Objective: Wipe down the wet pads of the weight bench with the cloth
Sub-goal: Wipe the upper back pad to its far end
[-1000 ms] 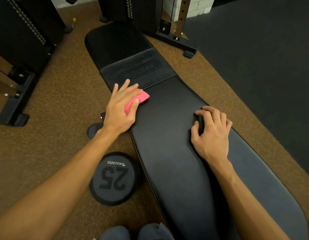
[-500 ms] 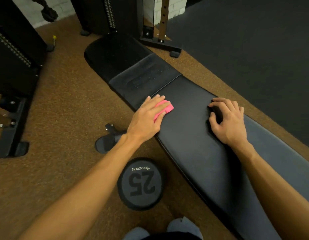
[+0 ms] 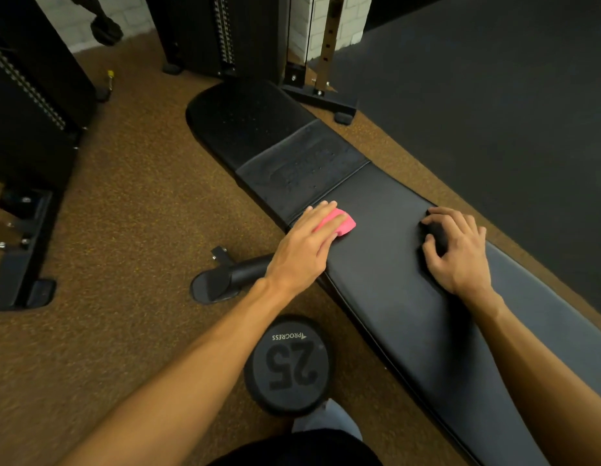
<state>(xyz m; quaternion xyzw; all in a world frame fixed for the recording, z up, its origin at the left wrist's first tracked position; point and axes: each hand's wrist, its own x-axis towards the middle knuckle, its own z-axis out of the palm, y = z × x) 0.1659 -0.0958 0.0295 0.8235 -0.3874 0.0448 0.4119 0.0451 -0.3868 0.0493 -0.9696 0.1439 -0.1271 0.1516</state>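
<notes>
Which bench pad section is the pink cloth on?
The long smooth pad, under the left hand; the pink cloth sits just short of the seam with the textured middle band.

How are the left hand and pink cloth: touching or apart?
Touching. Head view: left hand lies flat on the pink cloth, fingers overlapping it.

place: gym | 12 o'clock: weight-stack machine | 10 o'clock: second machine | 3 o'clock: padded weight bench | 6 o'clock: weight marked 25 | floor: speckled rubber
</notes>
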